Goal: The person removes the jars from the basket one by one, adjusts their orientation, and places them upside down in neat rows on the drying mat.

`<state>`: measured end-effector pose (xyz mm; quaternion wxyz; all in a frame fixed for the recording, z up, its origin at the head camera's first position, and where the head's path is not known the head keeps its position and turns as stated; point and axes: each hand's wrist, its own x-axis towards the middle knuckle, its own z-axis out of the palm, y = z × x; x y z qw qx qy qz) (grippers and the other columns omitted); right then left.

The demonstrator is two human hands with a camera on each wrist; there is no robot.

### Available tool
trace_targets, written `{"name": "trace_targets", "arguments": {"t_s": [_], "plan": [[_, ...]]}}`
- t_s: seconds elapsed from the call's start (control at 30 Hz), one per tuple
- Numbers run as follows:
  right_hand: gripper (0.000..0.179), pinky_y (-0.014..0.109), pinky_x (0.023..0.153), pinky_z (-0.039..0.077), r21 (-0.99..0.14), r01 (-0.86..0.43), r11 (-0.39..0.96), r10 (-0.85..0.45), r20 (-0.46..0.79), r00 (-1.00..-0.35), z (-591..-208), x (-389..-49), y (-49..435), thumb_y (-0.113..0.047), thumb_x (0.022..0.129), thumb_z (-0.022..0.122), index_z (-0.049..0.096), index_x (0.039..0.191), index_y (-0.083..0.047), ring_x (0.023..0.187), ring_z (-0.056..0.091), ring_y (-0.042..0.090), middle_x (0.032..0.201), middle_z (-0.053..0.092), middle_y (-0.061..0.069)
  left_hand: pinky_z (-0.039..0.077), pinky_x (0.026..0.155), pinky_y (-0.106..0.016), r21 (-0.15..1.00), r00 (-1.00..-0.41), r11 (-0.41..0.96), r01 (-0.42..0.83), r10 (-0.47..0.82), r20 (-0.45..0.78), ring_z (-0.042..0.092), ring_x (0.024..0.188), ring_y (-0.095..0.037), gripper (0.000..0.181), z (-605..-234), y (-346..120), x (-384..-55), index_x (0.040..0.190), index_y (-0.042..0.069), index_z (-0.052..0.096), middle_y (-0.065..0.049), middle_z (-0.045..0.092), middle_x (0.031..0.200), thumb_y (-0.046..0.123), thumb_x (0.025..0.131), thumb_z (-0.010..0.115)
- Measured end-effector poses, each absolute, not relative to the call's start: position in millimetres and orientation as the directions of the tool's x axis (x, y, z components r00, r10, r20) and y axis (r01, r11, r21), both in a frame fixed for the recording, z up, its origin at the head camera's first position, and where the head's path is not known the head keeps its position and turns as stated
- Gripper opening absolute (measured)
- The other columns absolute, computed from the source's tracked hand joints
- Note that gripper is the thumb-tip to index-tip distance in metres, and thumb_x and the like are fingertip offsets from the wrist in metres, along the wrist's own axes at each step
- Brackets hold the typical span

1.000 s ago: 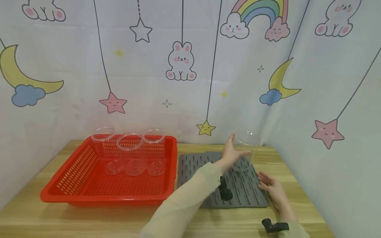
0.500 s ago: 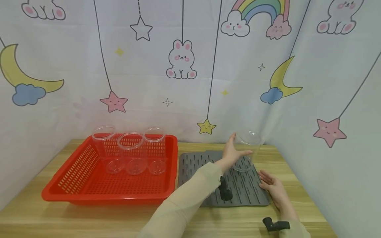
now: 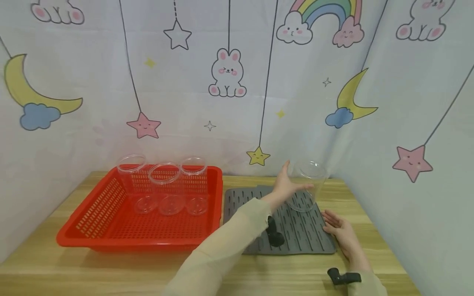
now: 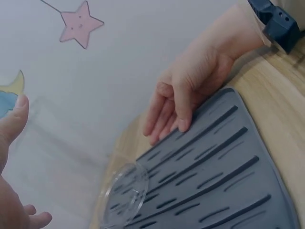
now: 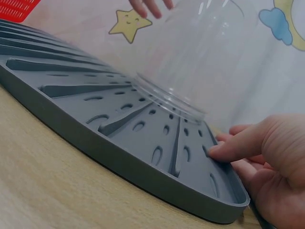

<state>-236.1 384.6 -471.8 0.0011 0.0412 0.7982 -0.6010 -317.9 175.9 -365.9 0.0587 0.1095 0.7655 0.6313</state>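
A clear plastic cup (image 3: 312, 174) stands upright at the back right of the grey ridged drying mat (image 3: 311, 238). My left hand (image 3: 286, 187) is spread just to its left, thumb and fingers apart; the left wrist view shows a gap between the left hand (image 4: 12, 200) and the cup (image 4: 126, 191). At the mat's right edge, my right hand (image 3: 344, 234) holds on. Seen from the right wrist, the right hand (image 5: 274, 157) has its thumb over the mat's raised rim, with the other fingers outside it, partly hidden.
To the left, a red perforated plastic basket (image 3: 140, 242) holds three more clear cups (image 3: 164, 185) standing upright at its back. Everything rests on a wood-grain table (image 3: 122, 271). A printed cloth (image 3: 185, 82) hangs right behind, and covers the right side too.
My left hand has come away from the cup, drifting slightly left with its fingers opening. The cup stays on the mat, and the right hand keeps its place. The head view has shifted a little.
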Motion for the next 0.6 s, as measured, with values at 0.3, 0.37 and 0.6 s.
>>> {"name": "trace_targets", "arguments": {"t_s": [0.3, 0.37, 0.6], "plan": [[0.067, 0.002, 0.087, 0.042, -0.956, 0.063, 0.285, 0.044, -0.052, -0.998, -471.2, -235.7, 384.2, 0.004, 0.095, 0.053, 0.018, 0.151, 0.009, 0.098, 0.044, -0.024, 0.155, 0.023, 0.032, 0.032, 0.116, -0.048, 0.987, -0.962, 0.101, 0.122, 0.257, 0.093, 0.03, 0.146, -0.026, 0.099, -336.2, 147.8, -303.7, 0.156, 0.022, 0.023, -0.004, 0.03, 0.16, 0.024, 0.078, 0.083], [0.067, 0.002, 0.087, 0.042, -0.956, 0.056, 0.286, 0.039, -0.047, -0.998, -471.2, -235.6, 384.3, 0.004, 0.095, 0.054, 0.018, 0.151, 0.009, 0.098, 0.045, -0.024, 0.154, 0.023, 0.033, 0.033, 0.116, -0.047, 0.987, -0.96, 0.092, 0.135, 0.26, 0.107, 0.03, 0.146, -0.025, 0.097, -329.3, 139.6, -300.0, 0.156, 0.022, 0.024, -0.003, 0.03, 0.16, 0.024, 0.079, 0.083], [0.068, 0.003, 0.086, 0.042, -0.952, 0.053, 0.301, 0.04, -0.043, -0.998, -471.2, -235.7, 386.1, 0.003, 0.094, 0.056, 0.02, 0.15, 0.011, 0.098, 0.045, -0.024, 0.154, 0.022, 0.034, 0.036, 0.114, -0.048, 0.975, -0.939, 0.013, 0.222, 0.271, 0.21, 0.034, 0.144, -0.022, 0.088, -307.7, 97.4, -287.5, 0.154, 0.024, 0.031, 0.0, 0.036, 0.157, 0.021, 0.082, 0.08]]}}
